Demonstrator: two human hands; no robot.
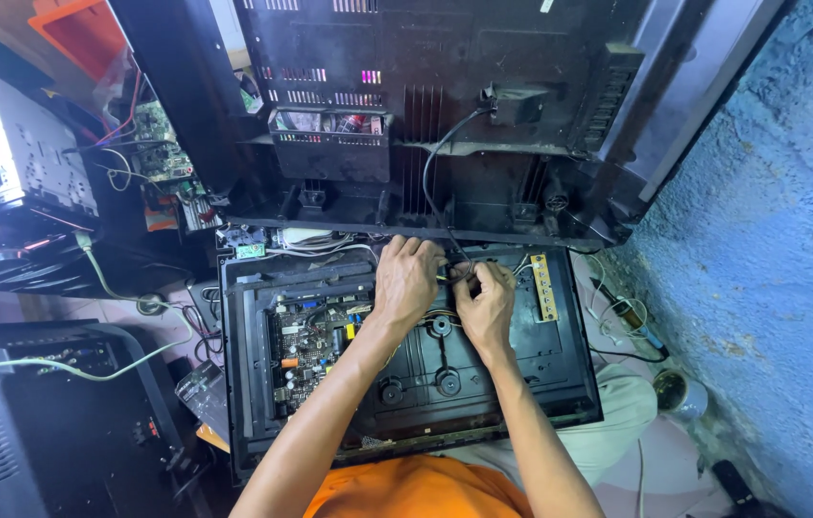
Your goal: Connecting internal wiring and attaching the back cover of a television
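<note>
A black opened monitor chassis (560, 384) lies flat in front of me, back side up. A green circuit board (310, 345) sits in its left half. My left hand (406, 278) rests near the chassis's top edge with fingers curled over thin wires. My right hand (485, 297) is right beside it, fingers pinched on the same bundle of thin wires (452, 276). A black cable (435, 192) runs from the hands up to a large black television back cover (425, 105) standing behind. A pale connector strip (545, 286) lies just right of my right hand.
A blue rough wall (771, 240) closes the right side. Silver and black electronic units (13, 153) and loose boards (162, 144) pile up at left, with a green cable (109, 360) trailing across. Another dark cabinet (3, 441) stands at lower left. A small round tin (673, 388) sits at right.
</note>
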